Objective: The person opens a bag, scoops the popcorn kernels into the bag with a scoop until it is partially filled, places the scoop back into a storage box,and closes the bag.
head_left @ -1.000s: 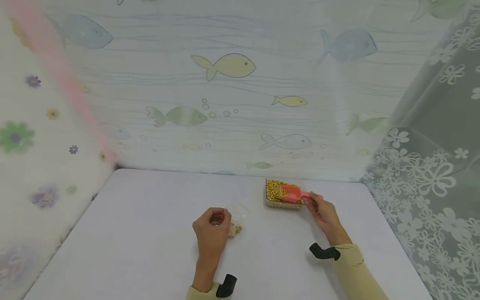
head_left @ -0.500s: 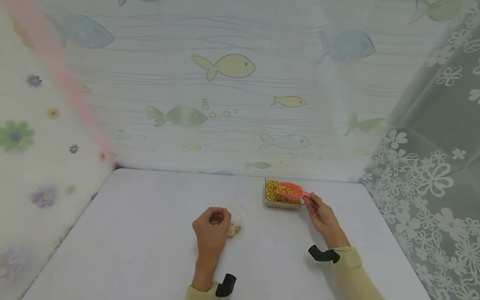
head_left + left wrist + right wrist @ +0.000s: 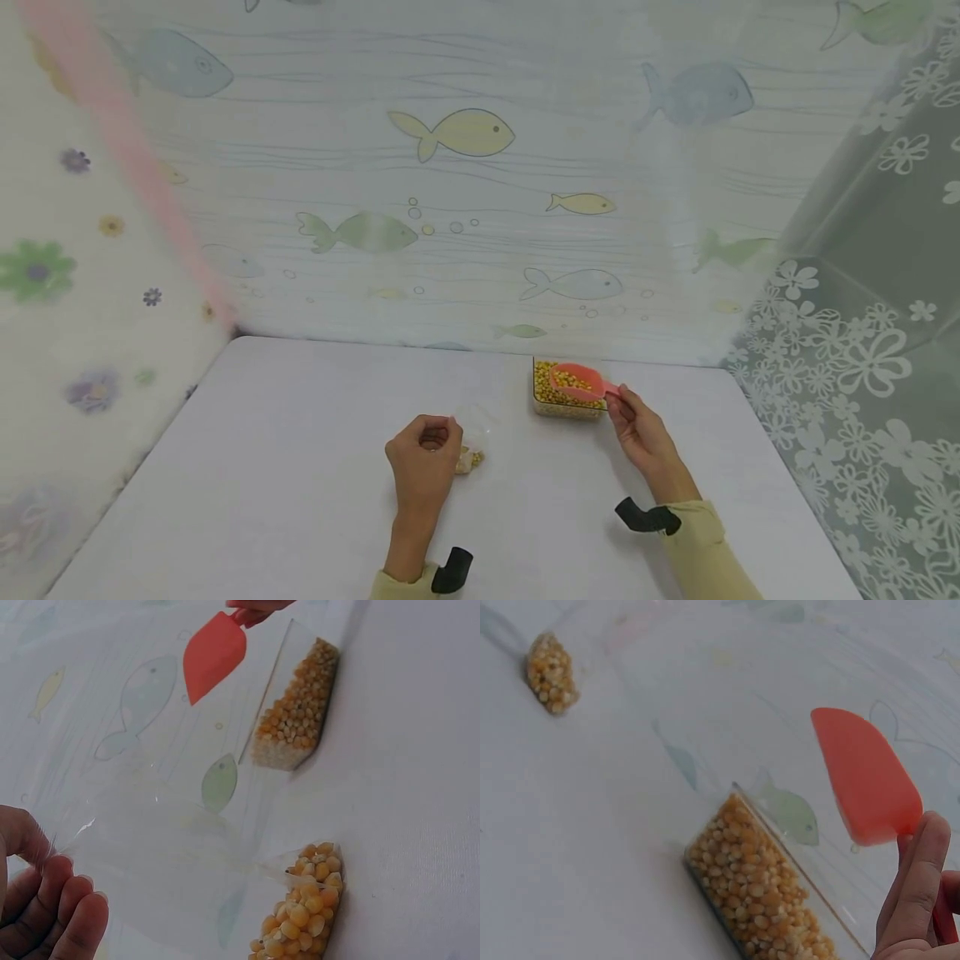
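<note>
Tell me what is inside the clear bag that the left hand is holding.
Yellow corn kernels sit heaped in the bottom corner of the clear bag, resting on the table. The left hand pinches the bag's mouth. The rest looks empty; the head view hides most of it behind the hand.

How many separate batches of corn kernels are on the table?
2: one fills the clear rectangular plastic container under the red plastic scoop; another sits in the clear plastic bag held by the left hand.

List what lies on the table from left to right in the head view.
left hand → clear bag of corn kernels → clear box of kernels → right hand holding the scoop handle
</note>
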{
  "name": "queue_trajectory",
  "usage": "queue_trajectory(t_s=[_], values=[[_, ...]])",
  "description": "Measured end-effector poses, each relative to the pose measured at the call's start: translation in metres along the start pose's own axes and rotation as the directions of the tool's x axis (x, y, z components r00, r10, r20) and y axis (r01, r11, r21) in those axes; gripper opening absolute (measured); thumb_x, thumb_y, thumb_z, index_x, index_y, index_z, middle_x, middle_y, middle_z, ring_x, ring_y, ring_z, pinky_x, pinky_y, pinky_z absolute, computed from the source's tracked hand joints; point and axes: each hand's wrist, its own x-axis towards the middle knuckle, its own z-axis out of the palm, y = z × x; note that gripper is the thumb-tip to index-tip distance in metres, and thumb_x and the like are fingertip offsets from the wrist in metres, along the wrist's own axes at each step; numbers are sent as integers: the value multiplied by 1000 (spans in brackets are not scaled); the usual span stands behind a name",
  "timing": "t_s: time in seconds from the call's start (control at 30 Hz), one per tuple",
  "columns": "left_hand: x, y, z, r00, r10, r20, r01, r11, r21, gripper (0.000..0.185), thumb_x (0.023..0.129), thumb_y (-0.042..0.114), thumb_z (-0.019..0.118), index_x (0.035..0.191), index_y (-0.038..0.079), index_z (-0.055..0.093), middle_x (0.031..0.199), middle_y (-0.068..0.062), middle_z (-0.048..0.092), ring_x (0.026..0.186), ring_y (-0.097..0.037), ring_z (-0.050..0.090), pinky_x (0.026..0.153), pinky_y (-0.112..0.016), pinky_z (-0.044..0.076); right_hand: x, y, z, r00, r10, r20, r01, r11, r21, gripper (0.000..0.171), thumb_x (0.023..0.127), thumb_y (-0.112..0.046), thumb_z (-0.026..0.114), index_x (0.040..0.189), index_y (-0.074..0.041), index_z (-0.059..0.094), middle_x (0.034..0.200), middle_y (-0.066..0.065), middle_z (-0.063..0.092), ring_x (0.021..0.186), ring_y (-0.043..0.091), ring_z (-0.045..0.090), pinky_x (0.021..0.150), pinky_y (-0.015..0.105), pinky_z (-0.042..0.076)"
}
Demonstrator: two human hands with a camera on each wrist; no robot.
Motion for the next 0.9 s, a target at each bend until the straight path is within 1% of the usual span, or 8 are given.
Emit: queue_trajectory(t_s=[0.13, 0.33, 0.37, 0.43, 0.57, 0.67, 0.77, 0.9], values=[[0, 3, 0, 1000, -9, -10, 9, 1000, -1, 14, 83, -8, 74, 75, 4, 72, 62, -3, 65, 53, -11, 60, 53, -20, 52, -6, 3, 5, 999, -4, 32, 4, 1000, -5, 29, 108, -18, 48, 90, -7, 68, 81, 7, 76, 74, 9, 73, 73, 15, 57], [2, 33, -4, 999, -27, -24, 27, 1000, -5, 14, 80, -15, 71, 71, -4, 68, 59, -11, 62, 51, -16, 58, 51, -21, 51, -16, 9, 13, 997, 2, 71, 0, 1000, -18, 28, 108, -17, 47, 91, -7, 67, 83, 7, 76, 75, 10, 73, 73, 15, 57], [2, 37, -5, 999, -23, -24, 23, 1000, -11, 15, 80, -15, 71, 71, -4, 68, 59, -11, 62, 51, -15, 58, 51, -21, 51, -18, 11, 14, 997, 2, 76, 0, 1000, -27, 28, 108, -17, 47, 91, -8, 67, 83, 7, 77, 76, 9, 74, 73, 15, 57], [2, 38, -5, 999, -24, -22, 24, 1000, -14, 15, 80, -15, 71, 71, -4, 68, 58, -10, 62, 51, -14, 57, 51, -21, 51, -21, 15, 17, 997, 1, 79, 3, 998, -57, 29, 109, -17, 45, 92, -9, 67, 83, 6, 76, 76, 9, 74, 73, 14, 56], [2, 36, -4, 999, -25, -23, 25, 1000, -10, 15, 80, -15, 72, 70, -4, 68, 58, -11, 62, 50, -14, 57, 50, -20, 50, -27, 25, 21, 993, 18, 115, -4, 992, -125, 33, 110, -17, 42, 93, -9, 69, 83, 4, 76, 77, 7, 74, 74, 13, 56], [1, 26, -1, 999, -31, -29, 31, 1000, 0, 15, 79, -15, 72, 70, -4, 68, 58, -11, 62, 49, -14, 57, 50, -19, 49, -32, 33, 24, 988, 38, 148, -16, 989, -150, 35, 111, -17, 41, 94, -9, 71, 83, 4, 76, 78, 6, 74, 75, 13, 56], [0, 13, 1, 999, -37, -31, 38, 999, 9, 16, 80, -13, 74, 70, -1, 69, 58, -8, 62, 49, -13, 57, 50, -18, 49, -37, 40, 29, 985, 51, 167, -23, 986, -165, 35, 110, -18, 42, 94, -9, 72, 83, 3, 76, 78, 6, 74, 75, 13, 56], [0, 6, 1, 999, -44, -25, 44, 999, -1, 17, 81, -8, 76, 71, 5, 71, 59, -3, 63, 51, -10, 57, 51, -17, 50, -41, 48, 37, 982, 76, 172, -41, 979, -201, 35, 110, -18, 43, 94, -10, 72, 83, 3, 76, 77, 5, 73, 75, 13, 56]])
